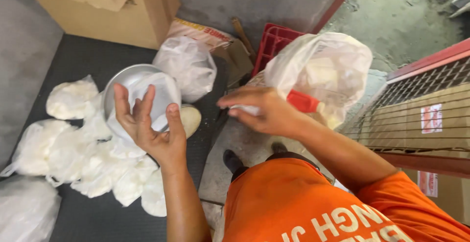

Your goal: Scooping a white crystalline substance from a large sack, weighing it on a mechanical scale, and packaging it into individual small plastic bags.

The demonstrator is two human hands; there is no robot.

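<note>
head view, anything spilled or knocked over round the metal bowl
Nothing spilled. The metal bowl is tipped on its side among tied white bags on the dark mat, with the left hand open in front of it.

The right hand (267,112) is blurred, so its fingertips cannot be made out, nor whether they close on the white scrap beneath them. Just beyond that hand, the red handle (302,101) is partly covered by it, and the tool's far end is lost inside the large plastic bag (323,70). The bag's contents are seen only as pale shapes. Behind the left hand (147,124), the metal bowl (139,92) is partly hidden by palm and fingers. The white bag (24,210) at the lower left corner is cut off by the edge.
</note>
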